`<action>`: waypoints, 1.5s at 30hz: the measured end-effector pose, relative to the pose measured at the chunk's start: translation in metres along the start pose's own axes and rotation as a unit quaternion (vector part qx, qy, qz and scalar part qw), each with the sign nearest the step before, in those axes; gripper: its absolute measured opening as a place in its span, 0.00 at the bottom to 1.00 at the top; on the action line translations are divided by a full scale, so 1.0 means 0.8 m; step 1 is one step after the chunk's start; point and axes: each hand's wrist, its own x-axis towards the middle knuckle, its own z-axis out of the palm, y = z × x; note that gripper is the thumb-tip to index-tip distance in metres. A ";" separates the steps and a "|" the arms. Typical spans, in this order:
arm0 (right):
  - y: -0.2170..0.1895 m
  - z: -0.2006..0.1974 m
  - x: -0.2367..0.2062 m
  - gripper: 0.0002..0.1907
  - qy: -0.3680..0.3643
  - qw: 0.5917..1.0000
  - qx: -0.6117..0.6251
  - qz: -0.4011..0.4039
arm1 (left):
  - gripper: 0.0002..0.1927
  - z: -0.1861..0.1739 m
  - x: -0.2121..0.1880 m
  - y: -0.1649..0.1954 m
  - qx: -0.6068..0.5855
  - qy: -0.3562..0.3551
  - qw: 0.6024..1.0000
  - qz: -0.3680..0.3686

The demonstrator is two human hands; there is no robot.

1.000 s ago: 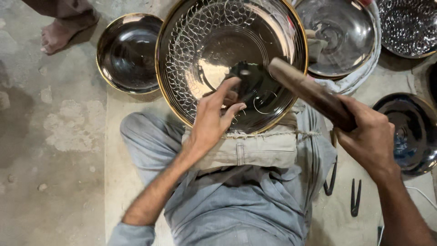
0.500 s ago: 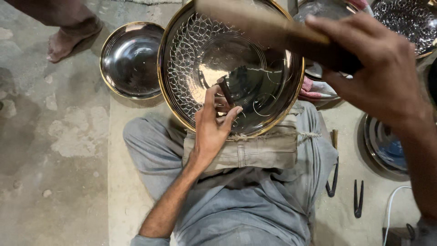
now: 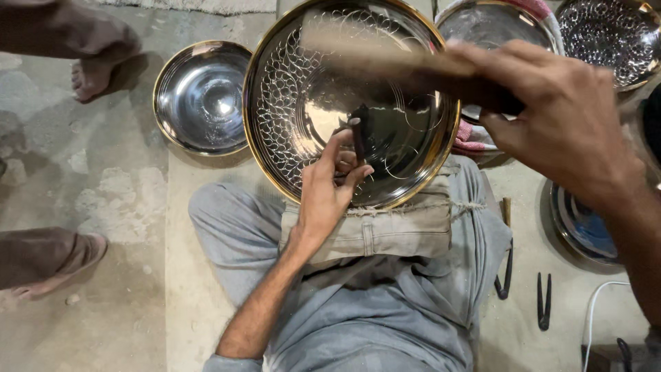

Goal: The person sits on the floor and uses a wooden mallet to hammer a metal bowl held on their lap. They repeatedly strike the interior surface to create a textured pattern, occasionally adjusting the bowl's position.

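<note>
**Engraving a large metal bowl on the lap**

Five metal bowls show around the seated person. The big one being worked, a gold-rimmed bowl, rests tilted on a folded cloth pad across the grey-trousered lap. A smaller plain bowl sits on the floor just left of it. Two more lie toward the far right corner of the floor: a smooth one on a pink cloth, and a dimpled one beside it. A fifth dish with a bluish inside lies at the right, partly hidden by the forearm. Two dark pincer-like tools lie on the floor near the right knee.

The worked bowl is shiny inside, with a band of interlocking ring patterns covering its left wall and a few single circles scratched on its right side.

The left hand rests inside the bowl's near wall, its fingers pinched narrow around a short dark punch standing nearly upright on the metal. The right hand is raised close to the camera, fingers wrapped fully around the dark end of a wooden mallet, which is blurred and lies across the bowl's upper half.

Two other people's feet show at the left edge of the floor.
</note>
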 end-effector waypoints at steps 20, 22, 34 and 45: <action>-0.010 0.067 -0.106 0.35 0.007 0.970 0.162 0.178 | 0.29 -0.019 0.026 0.012 0.038 -0.175 0.982 0.053; -0.014 0.075 -0.117 0.34 0.080 0.946 0.271 0.159 | 0.29 -0.020 0.030 0.013 0.037 -0.192 0.978 0.067; -0.059 0.140 -0.185 0.29 0.206 0.901 0.286 0.252 | 0.30 -0.028 0.056 0.018 0.063 -0.316 0.934 0.155; -0.095 0.188 -0.236 0.25 0.179 0.923 0.221 0.257 | 0.29 -0.022 0.070 0.031 0.156 -0.411 0.882 0.169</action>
